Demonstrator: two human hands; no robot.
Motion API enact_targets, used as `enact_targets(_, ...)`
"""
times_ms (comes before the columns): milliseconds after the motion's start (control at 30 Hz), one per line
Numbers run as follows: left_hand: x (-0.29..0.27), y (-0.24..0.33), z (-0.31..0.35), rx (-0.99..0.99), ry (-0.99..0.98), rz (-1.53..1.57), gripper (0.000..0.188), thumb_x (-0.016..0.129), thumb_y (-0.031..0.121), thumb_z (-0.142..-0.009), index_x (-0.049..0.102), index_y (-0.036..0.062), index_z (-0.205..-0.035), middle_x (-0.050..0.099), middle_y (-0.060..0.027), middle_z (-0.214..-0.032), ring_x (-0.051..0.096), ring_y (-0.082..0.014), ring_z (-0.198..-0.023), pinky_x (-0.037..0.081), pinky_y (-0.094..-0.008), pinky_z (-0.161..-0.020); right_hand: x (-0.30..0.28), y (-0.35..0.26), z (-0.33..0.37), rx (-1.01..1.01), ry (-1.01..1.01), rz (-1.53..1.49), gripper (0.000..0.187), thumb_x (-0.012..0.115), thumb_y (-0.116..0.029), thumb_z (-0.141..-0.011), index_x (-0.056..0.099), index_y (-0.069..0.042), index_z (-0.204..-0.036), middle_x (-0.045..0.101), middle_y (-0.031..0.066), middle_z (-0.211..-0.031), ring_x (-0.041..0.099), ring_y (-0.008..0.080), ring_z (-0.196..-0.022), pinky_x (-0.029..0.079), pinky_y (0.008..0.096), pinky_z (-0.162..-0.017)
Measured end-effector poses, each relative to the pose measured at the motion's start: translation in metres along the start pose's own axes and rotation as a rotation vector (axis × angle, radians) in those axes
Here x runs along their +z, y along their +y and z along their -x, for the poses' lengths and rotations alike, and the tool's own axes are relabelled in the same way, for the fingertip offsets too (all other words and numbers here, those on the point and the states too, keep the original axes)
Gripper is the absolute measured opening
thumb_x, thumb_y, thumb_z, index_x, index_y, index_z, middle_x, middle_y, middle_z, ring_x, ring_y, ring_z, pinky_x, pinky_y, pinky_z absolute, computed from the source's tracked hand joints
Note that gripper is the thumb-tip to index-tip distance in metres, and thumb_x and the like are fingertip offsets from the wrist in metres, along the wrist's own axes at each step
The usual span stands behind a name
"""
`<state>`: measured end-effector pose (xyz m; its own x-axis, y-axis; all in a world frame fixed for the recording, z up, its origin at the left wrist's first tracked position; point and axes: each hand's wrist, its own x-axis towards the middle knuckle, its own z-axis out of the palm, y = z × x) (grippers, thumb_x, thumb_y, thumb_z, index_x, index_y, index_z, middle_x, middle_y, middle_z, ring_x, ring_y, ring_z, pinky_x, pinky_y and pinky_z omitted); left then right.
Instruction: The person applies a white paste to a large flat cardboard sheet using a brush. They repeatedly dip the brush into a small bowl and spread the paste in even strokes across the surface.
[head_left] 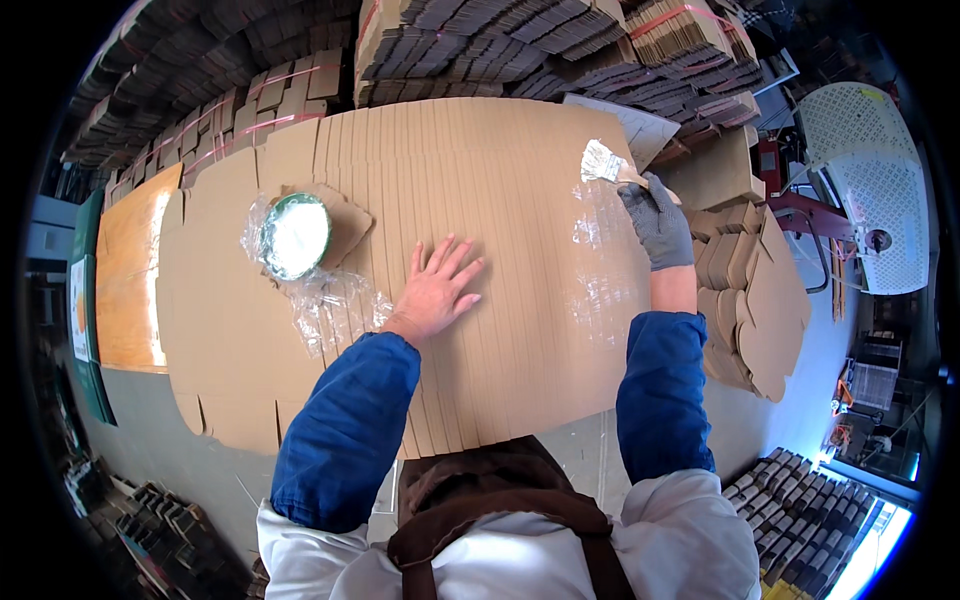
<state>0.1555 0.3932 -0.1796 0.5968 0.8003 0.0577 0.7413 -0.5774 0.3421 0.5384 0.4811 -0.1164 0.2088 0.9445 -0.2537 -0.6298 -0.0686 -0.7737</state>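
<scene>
On the big work table lies a fanned stack of flat brown cardboard sheets (470,200), spread so that only a thin strip of each sheet shows. The bare left hand (438,290) lies flat on the middle of the stack, with its fingers spread wide and nothing in it, and it presses the sheets down. The right hand (658,222) wears a grey glove and is closed around the wooden handle of a wide flat brush with pale bristles (603,163). The brush sits at the far right corner of the stack, touching the cardboard. Shiny wet streaks show on the right part of the sheets, so I think glue is already painted there. The middle and left strips look dry, so I think most of the stack is left to do. A round green tub of white paste (296,235) sits on crinkly clear plastic on the left side of the stack, well apart from the brush. More bundled cardboard is piled behind the table.
</scene>
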Motion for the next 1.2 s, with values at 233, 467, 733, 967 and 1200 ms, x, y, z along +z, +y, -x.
enact_targets(233,0.02,0.007,-0.009,-0.063,-0.139,-0.066,0.058,0.054,0.05,-0.093,0.046,0.0237,-0.144,0.033,-0.0044,-0.156,0.022,-0.031,-0.147,0.017,-0.0641,-0.115,0.023,0.027,-0.021,-0.152,-0.012,0.64,0.022,0.067,-0.019,-0.092,0.067,0.001,-0.099,0.069,0.0111,-0.095,0.067,0.0139,-0.073,0.056,0.0279,-0.066)
enact_targets(467,0.019,0.003,-0.011,-0.061,-0.143,-0.123,0.059,0.058,0.049,-0.089,0.049,0.0228,-0.141,0.035,-0.0055,-0.154,0.025,-0.0324,-0.145,0.018,-0.064,-0.114,0.052,0.083,-0.05,-0.477,-0.147,1.536,0.022,0.058,-0.031,-0.092,0.063,-0.009,-0.092,0.061,0.0172,-0.095,0.065,0.0383,-0.087,0.053,0.0476,-0.079)
enact_targets(733,0.018,0.004,-0.014,-0.079,-0.139,-0.099,0.059,0.058,0.048,-0.088,0.051,0.0206,-0.14,0.037,-0.0077,-0.153,0.026,-0.0341,-0.145,0.016,-0.0635,-0.114,0.089,0.08,-0.033,-0.407,-0.239,1.433,0.025,0.06,-0.036,-0.09,0.064,-0.011,-0.09,0.061,0.0166,-0.1,0.064,0.0387,-0.091,0.052,0.0463,-0.082)
enact_targets(967,0.019,0.004,-0.017,-0.055,-0.132,-0.091,0.058,0.057,0.049,-0.09,0.05,0.0218,-0.141,0.036,-0.0056,-0.154,0.026,-0.0324,-0.145,0.018,-0.0647,-0.113,0.04,0.064,-0.077,-0.351,-0.022,1.523,0.026,0.06,-0.035,-0.09,0.063,-0.01,-0.093,0.061,0.0185,-0.099,0.064,0.0404,-0.089,0.052,0.0492,-0.081)
enact_targets(1200,0.019,0.002,-0.019,-0.056,-0.146,-0.076,0.059,0.059,0.047,-0.088,0.051,0.0203,-0.14,0.036,-0.0087,-0.153,0.026,-0.0349,-0.145,0.017,-0.0647,-0.113,0.022,0.054,-0.097,-0.35,-0.034,1.673,0.028,0.057,-0.036,-0.091,0.064,-0.009,-0.096,0.061,0.0192,-0.102,0.064,0.0403,-0.092,0.052,0.0491,-0.082)
